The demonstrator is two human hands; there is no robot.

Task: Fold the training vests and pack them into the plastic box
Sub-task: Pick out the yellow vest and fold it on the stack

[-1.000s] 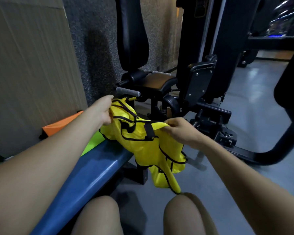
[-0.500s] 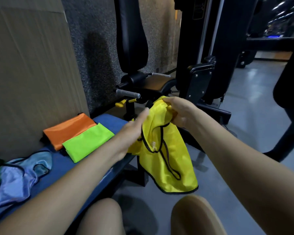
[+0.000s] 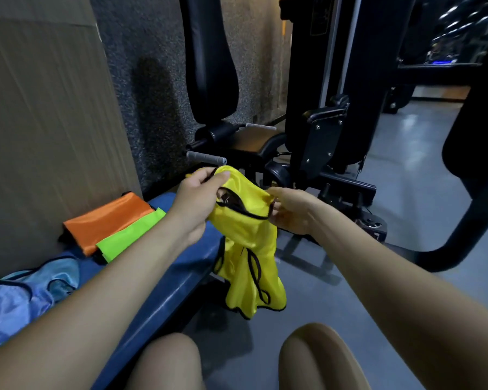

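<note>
Off the bench's (image 3: 164,294) right edge, the yellow vest (image 3: 248,249) hangs between both hands, long axis downward toward the floor. The left hand (image 3: 200,190) pinches its upper edge; the right hand (image 3: 290,209) grips the other side, about level. Orange vest (image 3: 107,218) and green vest (image 3: 130,237) lie folded at the bench's far end, a blue vest (image 3: 28,294) loose nearer. No box is visible.

You are sitting in a gym: a black weight machine with padded seat and tall backrest (image 3: 209,66) stands ahead on a smooth grey floor (image 3: 406,178), against a speckled dark rubber-clad wall (image 3: 152,52). More machines show dimly beyond, and a blue padded bench (image 3: 158,277) runs beside you.
</note>
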